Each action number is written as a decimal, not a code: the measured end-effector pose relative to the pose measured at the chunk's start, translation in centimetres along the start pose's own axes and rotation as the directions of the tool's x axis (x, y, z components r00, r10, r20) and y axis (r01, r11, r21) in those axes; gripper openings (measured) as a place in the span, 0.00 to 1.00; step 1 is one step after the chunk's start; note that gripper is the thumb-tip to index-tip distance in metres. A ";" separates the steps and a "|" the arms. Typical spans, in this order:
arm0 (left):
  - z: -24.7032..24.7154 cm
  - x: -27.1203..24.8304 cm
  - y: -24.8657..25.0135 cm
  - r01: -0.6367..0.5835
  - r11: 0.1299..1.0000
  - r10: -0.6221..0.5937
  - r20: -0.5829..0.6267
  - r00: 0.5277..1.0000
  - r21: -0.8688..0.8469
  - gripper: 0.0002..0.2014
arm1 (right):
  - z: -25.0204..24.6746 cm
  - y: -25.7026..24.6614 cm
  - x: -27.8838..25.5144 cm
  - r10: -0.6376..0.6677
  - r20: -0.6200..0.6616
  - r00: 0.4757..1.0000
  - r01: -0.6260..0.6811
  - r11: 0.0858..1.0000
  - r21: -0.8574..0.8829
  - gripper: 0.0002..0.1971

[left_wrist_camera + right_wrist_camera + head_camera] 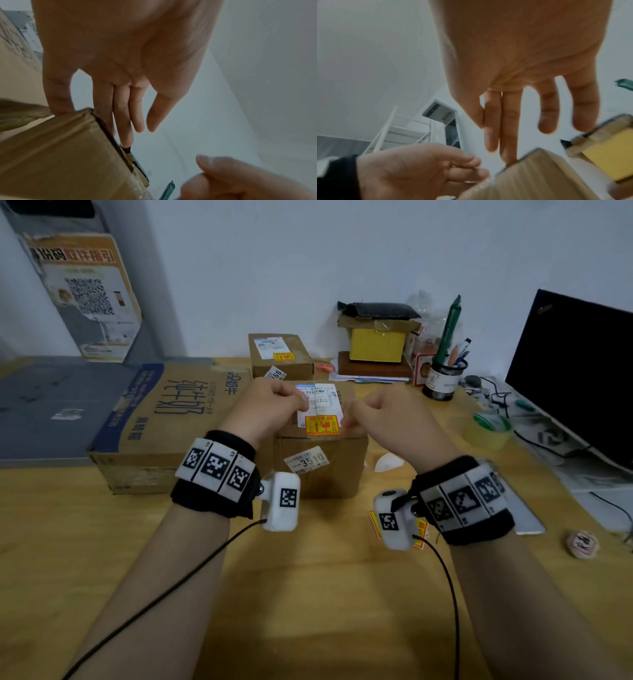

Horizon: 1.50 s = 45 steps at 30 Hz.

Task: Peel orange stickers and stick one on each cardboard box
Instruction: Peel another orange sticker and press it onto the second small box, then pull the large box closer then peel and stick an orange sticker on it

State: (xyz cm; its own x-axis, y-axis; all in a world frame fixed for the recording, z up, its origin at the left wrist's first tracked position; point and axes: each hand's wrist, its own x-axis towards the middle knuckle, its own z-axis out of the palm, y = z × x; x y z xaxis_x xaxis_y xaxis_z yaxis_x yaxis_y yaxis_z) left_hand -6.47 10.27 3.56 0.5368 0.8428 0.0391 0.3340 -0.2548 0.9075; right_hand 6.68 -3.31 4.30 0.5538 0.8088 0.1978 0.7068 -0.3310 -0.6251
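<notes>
Both hands hovered over the near box point(322, 460): the left hand point(270, 405) and right hand point(394, 416) had fingers extended and held nothing. An orange sticker point(322, 425) sat on its top, another on the far box point(281, 354). The big left box point(164, 419) showed none; spare stickers point(422, 530) lay near the right wrist.

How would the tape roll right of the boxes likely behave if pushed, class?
The tape roll lies flat on the table, so a push should slide it, not roll it. It is a hollow ring, so probably light. Set on edge, it might roll away.
</notes>
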 end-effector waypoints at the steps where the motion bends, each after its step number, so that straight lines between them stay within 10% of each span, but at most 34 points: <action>1: -0.2 -0.2 0.0 0.005 1.000 -0.006 -0.017 1.000 -0.013 0.09 | 0.1 0.5 0.2 0.027 -0.045 0.999 -0.026 0.999 0.019 0.16; 5: -0.8 -1.9 -0.8 0.088 0.996 -0.088 -0.010 0.996 0.002 0.22 | 0.0 1.9 0.1 0.308 0.162 0.937 -0.310 0.951 -0.018 0.23; 9: -1.0 -3.9 -1.0 0.230 0.968 -0.230 0.009 0.973 -0.099 0.09 | 0.3 1.4 -1.2 0.348 0.346 0.871 -0.440 0.866 0.236 0.21; 20: -0.8 -4.2 2.9 -0.030 0.957 0.009 -0.075 0.997 -0.289 0.17 | -1.5 0.6 -1.2 0.266 0.109 0.958 -0.267 0.679 0.684 0.14; 31: 7.2 4.5 2.5 0.111 0.923 -0.058 0.153 0.987 -0.368 0.21 | -1.3 7.3 5.7 0.443 0.058 0.895 -0.311 0.525 0.792 0.16; 41: 10.5 9.0 0.9 0.175 0.896 -0.127 0.142 0.982 -0.408 0.15 | -0.3 9.8 8.7 0.470 0.166 0.867 -0.425 0.523 0.739 0.12; 45: 9.9 7.0 1.7 0.092 0.942 -0.070 0.077 0.995 -0.324 0.20 | -0.7 8.9 7.5 0.462 0.116 0.879 -0.410 0.609 0.679 0.28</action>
State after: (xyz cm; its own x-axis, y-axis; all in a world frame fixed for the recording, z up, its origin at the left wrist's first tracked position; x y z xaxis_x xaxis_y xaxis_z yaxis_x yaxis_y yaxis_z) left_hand 5.53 11.07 1.29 0.5704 0.8194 -0.0572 0.1126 -0.0090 0.9936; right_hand 17.47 -0.51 0.76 0.7623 0.6147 -0.2023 -0.0948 -0.2032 -0.9745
